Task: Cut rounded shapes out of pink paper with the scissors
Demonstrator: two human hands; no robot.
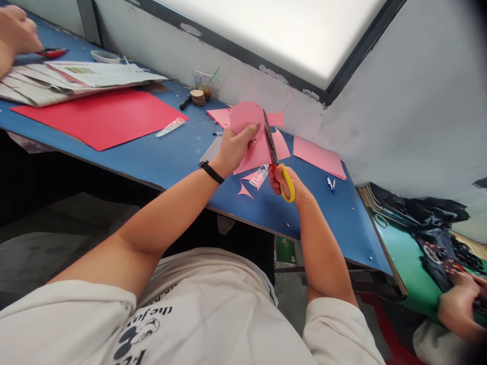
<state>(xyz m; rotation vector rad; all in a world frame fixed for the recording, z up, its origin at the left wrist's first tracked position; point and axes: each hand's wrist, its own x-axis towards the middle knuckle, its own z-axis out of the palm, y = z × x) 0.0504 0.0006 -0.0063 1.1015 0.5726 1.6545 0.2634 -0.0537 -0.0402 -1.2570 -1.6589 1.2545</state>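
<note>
My left hand (236,144) is closed on a rounded piece of pink paper (246,114), its thumb pressed on the front face. In my right hand (286,183) is a pair of scissors (271,142) with red and yellow handles, blades pointing up. The blades look nearly together, right beside the paper's right edge; whether they touch it I cannot tell. Below the hands lie a larger pink sheet (279,147), small pink offcuts (245,191) and a tube with printed lettering (259,177).
On the blue table (182,167) are a red sheet (102,121), stacked papers (72,81), a plastic cup (201,81) with a straw, pink sheets (319,156) and a pen cap (331,184). Other people's hands show at far left (19,30) and far right (458,304).
</note>
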